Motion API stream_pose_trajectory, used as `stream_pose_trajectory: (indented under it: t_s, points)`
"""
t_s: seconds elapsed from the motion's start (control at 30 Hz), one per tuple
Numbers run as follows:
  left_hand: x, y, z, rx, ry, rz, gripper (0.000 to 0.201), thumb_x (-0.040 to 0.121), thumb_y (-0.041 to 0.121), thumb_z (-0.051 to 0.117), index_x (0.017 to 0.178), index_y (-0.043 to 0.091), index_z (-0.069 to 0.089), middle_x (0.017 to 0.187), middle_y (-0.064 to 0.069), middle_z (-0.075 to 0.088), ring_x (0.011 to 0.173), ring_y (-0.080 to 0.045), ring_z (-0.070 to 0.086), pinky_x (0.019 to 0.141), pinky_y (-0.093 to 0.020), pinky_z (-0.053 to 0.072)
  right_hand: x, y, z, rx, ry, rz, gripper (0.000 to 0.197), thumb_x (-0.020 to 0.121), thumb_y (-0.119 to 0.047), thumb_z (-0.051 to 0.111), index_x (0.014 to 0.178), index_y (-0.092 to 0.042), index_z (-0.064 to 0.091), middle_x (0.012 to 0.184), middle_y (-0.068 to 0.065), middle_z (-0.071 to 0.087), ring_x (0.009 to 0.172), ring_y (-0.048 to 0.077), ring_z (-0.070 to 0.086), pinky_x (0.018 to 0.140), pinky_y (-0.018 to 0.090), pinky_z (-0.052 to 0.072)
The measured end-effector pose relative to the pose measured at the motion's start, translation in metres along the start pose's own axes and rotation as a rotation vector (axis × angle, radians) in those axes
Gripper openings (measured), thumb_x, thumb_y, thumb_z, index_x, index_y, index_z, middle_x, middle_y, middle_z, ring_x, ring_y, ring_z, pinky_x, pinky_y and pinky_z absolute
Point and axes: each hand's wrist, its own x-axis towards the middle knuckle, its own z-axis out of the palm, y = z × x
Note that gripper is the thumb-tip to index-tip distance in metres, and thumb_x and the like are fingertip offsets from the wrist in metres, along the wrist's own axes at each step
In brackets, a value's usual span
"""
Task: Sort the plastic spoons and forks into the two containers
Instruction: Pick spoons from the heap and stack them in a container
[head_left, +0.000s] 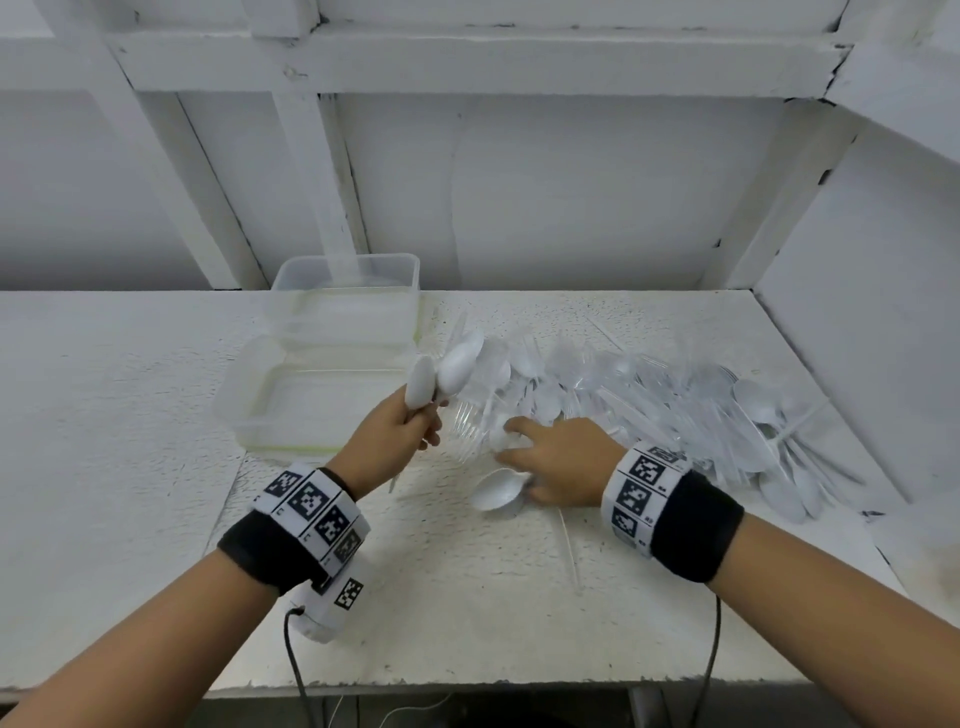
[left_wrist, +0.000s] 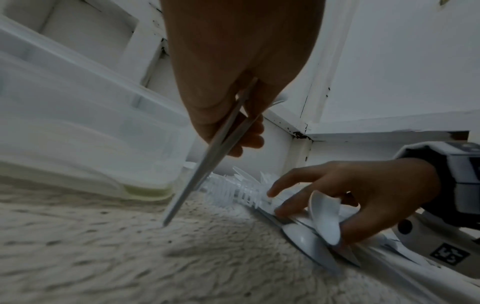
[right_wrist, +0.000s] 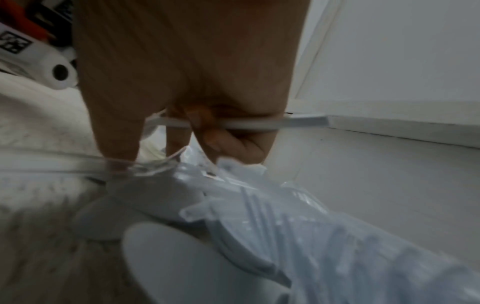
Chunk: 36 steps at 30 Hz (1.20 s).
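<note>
My left hand (head_left: 397, 434) is raised in front of the near clear container (head_left: 244, 410) and grips two white spoons (head_left: 441, 376) by their handles (left_wrist: 207, 162), bowls up. My right hand (head_left: 553, 460) rests on the left end of the pile of white and clear spoons and forks (head_left: 654, 400). It holds a white spoon (head_left: 498, 491), whose handle (right_wrist: 249, 124) lies across the curled fingers, while the forefinger reaches out onto the pile. A second clear container (head_left: 348, 275) stands behind the first, against the wall. Both containers look empty.
The white, rough tabletop (head_left: 130, 441) is walled at the back and right. One thin clear piece (head_left: 570, 551) lies loose near my right wrist. Cables hang over the front edge (head_left: 467, 680). The pile runs to the right wall.
</note>
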Motion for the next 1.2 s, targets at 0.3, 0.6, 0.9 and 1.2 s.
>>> stream_pose_trajectory:
  t_s: [0.3,0.6,0.9,1.2]
  points:
    - [0.002,-0.002,0.006,-0.114,0.04,-0.088,0.024,0.095,0.006,0.033,0.09,0.02,0.052,0.068,-0.001,0.043,0.06,-0.015,0.037,0.057,-0.026,0.033,-0.011,0.009,0.016,0.191,0.505,-0.218,0.034,0.077,-0.031,0.063,0.108,-0.02,0.069,0.104,-0.002,0.071,0.058,0.011,0.066,0.037,0.017,0.043]
    - [0.005,0.0,0.016,-0.091,-0.002,-0.093,0.02,0.095,0.009,0.035,0.098,0.012,0.054,0.07,0.0,0.045,0.063,-0.015,0.039,0.059,-0.025,0.035,-0.011,0.011,0.006,0.458,0.607,-0.169,0.038,0.081,-0.032,0.053,0.11,-0.014,0.069,0.105,0.001,0.07,0.072,0.013,0.069,0.048,0.022,0.054]
    - [-0.004,-0.003,0.022,0.156,-0.157,0.069,0.025,0.088,0.017,0.062,0.068,0.02,0.049,0.06,0.009,0.044,0.05,0.0,0.039,0.051,-0.013,0.031,-0.008,0.018,-0.023,0.62,1.111,0.196,0.015,0.082,-0.003,0.046,0.087,0.004,0.058,0.068,0.02,0.062,0.054,-0.005,0.043,0.058,0.001,0.041]
    - [-0.004,0.009,0.057,1.035,-0.53,0.341,0.053,0.089,0.032,0.056,0.138,0.031,0.037,0.108,-0.002,0.062,0.097,-0.02,0.057,0.07,-0.025,0.037,-0.031,0.037,-0.047,1.034,1.068,0.49,0.017,0.1,-0.013,0.035,0.1,-0.023,0.048,0.075,-0.006,0.064,0.053,0.016,0.049,0.053,0.018,0.039]
